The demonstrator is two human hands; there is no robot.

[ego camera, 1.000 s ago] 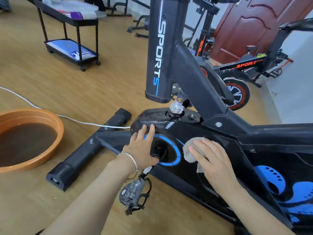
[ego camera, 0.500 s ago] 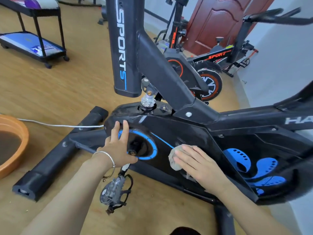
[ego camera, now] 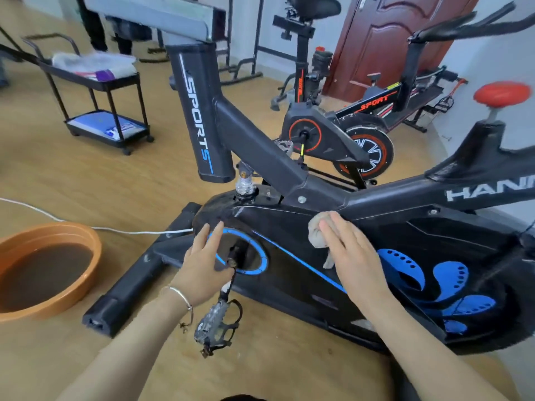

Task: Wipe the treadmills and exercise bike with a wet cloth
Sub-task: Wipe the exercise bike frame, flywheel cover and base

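Wooden flooring is seen under a black bike (ego camera: 304, 256), with a second bike (ego camera: 333, 134) by the door (ego camera: 405, 39) and a basin (ego camera: 72, 285) of murky water at left. On the side cover the cloth (ego camera: 318, 233) is pressed flat by the right hand (ego camera: 356, 256), fingers straight and together — the left hand (ego camera: 202, 267) is spread beside the crank. A finger could be caught if the pedal (ego camera: 217, 322) were swung — or dirt smeared by that water.

A wooden floor (ego camera: 86, 180) is seen; beside the exercise bike (ego camera: 304, 256) an orange basin (ego camera: 86, 244), a white cable (ego camera: 115, 230) and, beyond, a black cart (ego camera: 115, 117) are set.
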